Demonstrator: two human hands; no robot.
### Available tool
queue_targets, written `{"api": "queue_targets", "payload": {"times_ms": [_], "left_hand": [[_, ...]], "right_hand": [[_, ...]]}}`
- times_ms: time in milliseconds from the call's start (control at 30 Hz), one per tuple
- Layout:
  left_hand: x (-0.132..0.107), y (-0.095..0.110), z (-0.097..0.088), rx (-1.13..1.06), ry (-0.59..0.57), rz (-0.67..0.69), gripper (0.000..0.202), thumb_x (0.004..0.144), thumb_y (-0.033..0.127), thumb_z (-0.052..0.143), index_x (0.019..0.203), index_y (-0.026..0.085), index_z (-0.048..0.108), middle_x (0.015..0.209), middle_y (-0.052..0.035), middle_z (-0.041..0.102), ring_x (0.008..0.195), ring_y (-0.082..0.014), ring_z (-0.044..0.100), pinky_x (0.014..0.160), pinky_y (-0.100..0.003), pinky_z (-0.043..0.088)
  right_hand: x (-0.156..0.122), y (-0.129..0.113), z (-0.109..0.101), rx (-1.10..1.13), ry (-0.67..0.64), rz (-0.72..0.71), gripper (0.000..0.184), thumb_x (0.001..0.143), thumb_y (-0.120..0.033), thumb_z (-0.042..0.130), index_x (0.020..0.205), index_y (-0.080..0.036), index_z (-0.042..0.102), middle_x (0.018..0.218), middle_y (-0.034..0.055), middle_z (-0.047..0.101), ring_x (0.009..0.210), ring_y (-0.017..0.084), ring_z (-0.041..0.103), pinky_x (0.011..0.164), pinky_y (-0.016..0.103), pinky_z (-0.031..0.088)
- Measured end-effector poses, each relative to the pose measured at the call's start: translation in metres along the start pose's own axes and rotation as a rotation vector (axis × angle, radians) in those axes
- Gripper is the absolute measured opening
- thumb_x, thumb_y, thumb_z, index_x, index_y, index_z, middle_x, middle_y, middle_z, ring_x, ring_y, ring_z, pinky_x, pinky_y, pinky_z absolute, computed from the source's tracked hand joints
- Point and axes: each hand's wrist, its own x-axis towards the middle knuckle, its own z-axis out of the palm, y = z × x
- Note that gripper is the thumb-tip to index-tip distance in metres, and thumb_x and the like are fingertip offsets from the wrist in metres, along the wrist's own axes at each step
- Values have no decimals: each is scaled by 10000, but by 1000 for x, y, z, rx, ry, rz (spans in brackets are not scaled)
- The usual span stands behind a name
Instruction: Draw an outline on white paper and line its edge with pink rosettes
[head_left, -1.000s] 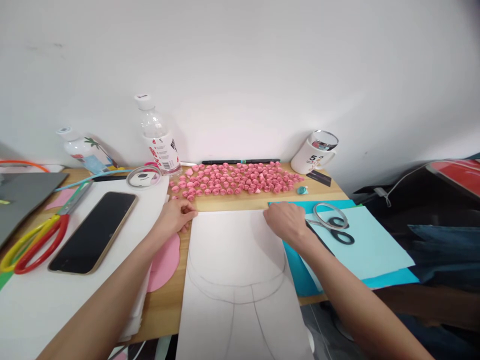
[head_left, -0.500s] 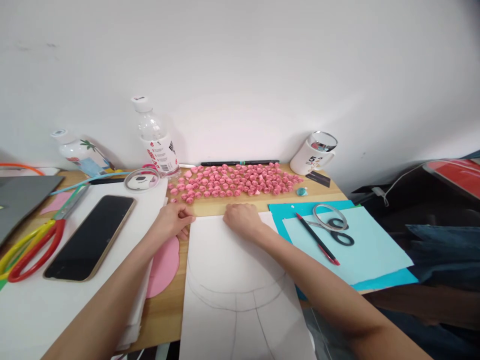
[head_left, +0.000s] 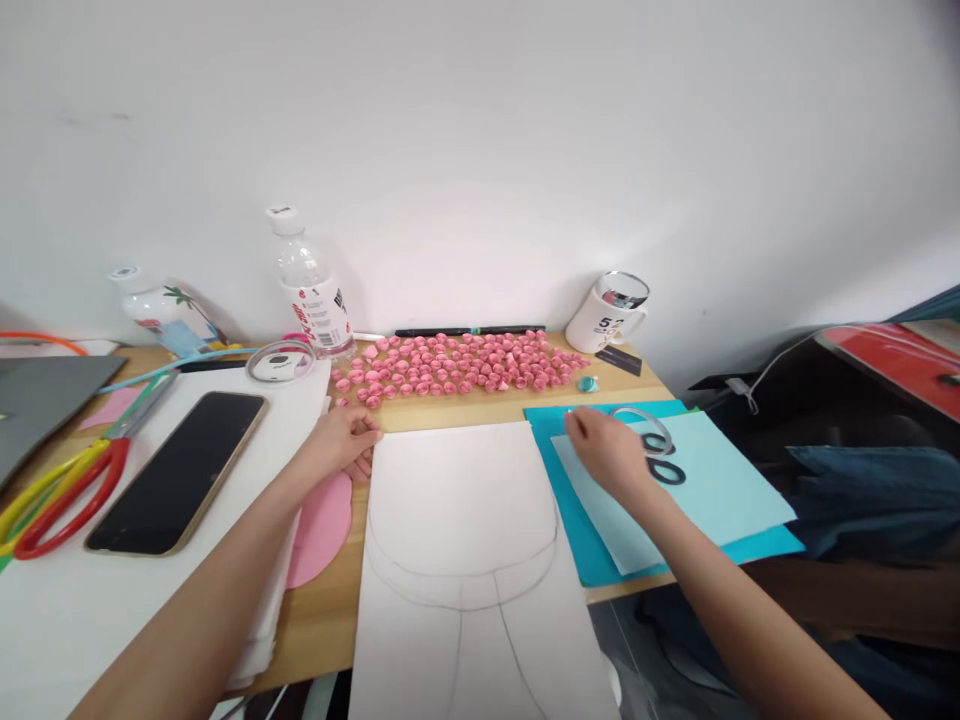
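Observation:
A large white sheet of paper (head_left: 450,500) lies before me with curved and straight pencil lines; its near end hangs past the table edge. My left hand (head_left: 341,442) is closed at the sheet's upper left corner, thumb and fingers pinching there. Over a light blue sheet (head_left: 720,480) is my right hand (head_left: 607,450), fingers closed; whatever they hold, if anything, is hidden. Just past it show a clear tape ring (head_left: 660,428) and the black handles of scissors (head_left: 666,470). The red-and-black pen is out of sight there.
Many small pink paper coils (head_left: 465,365) spread along the wall, with a teal one (head_left: 588,384) beside them. A bottle (head_left: 319,300) and a mug (head_left: 604,315) stand behind. At left lie a phone (head_left: 180,470), large scissors (head_left: 75,490) and a pink paper piece (head_left: 322,530).
My right hand has moved right, off the white sheet and onto the light blue paper, covering where the pen lay. My left hand stays at the corner. The view has shifted slightly.

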Motion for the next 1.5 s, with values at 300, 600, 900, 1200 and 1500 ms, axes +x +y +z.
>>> {"api": "queue_targets", "payload": {"times_ms": [300,600,900,1200,1500], "left_hand": [[-1,-1,6,357,352,322,116,751,312,525,746,204,566,599,32,616,440,-111,538,518,-229,435],[-9,3,21,79,361,707,236,843,343,519,960,183,648,752,-8,624,556,-95,534,567,-214,449],[-23,3,25,-101,381,911,458,771,404,651,1190,226,600,1071,-76,655,882,-192,615,850,-355,499],[-26,8,23,-202,378,670,317,806,393,608,1067,220,655,1000,-48,653,754,-155,640,702,-290,546],[-25,6,22,-372,332,693,512,731,356,706,1210,222,580,1111,-78,658,928,-189,638,848,-319,521]], "right_hand": [[-13,118,37,120,249,-143,248,807,-267,466,881,-150,671,1003,144,647,961,290,595,861,421,430],[-27,-15,-40,928,301,-179,200,874,-363,470,889,-187,564,651,13,648,651,169,628,682,307,491],[-36,-128,-34,1152,-7,-734,212,907,-212,439,1087,-193,550,875,30,692,739,125,638,717,276,498],[-32,-133,-30,1148,-121,-851,465,901,-162,429,1355,-237,367,963,31,691,880,146,671,791,313,510],[-32,-139,-30,1162,-5,-799,120,902,-178,476,974,-185,573,897,41,707,836,142,678,761,268,508]]}}
